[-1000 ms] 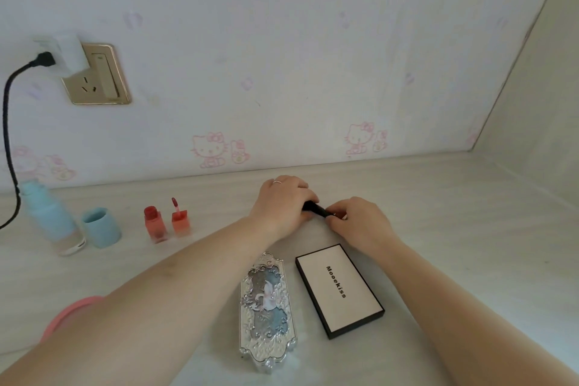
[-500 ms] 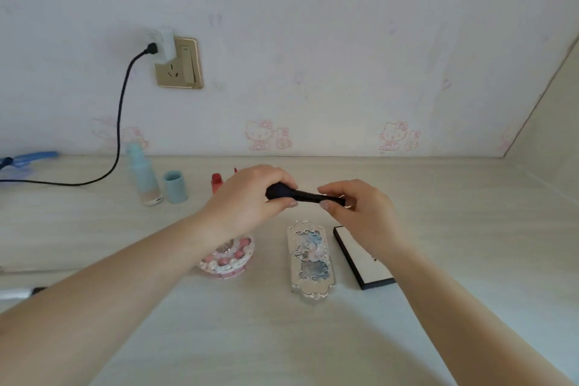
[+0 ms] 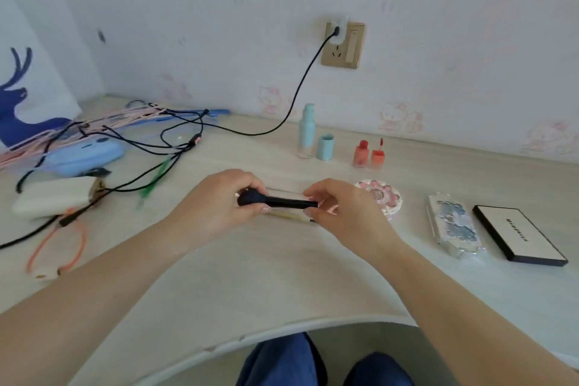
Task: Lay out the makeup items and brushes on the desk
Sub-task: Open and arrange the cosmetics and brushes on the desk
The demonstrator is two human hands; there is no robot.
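A black makeup brush (image 3: 277,201) hangs level just above the desk, held at both ends. My left hand (image 3: 216,205) grips its rounded head end and my right hand (image 3: 341,213) pinches the handle tip. Under the brush lie a thin pale brush or pencil (image 3: 289,216) and a clear one behind it, partly hidden. To the right sit a round pink blush compact (image 3: 387,197), an ornate silver-blue compact (image 3: 454,226) and a white black-edged palette (image 3: 521,235). Further back stand a blue pump bottle (image 3: 306,131), its cap (image 3: 326,147) and two red lip tints (image 3: 369,153).
At the left lies a tangle of black cables (image 3: 150,141), a blue case (image 3: 84,153), a white power bank (image 3: 53,200), an orange cord (image 3: 62,247) and pink hangers. A plug sits in the wall socket (image 3: 343,44). The desk's curved front edge (image 3: 282,330) runs above my knees.
The view has swung left, so the compacts and palette now sit to the right. Both hands carried the black brush leftward and hold it over the thin brushes on the desk.
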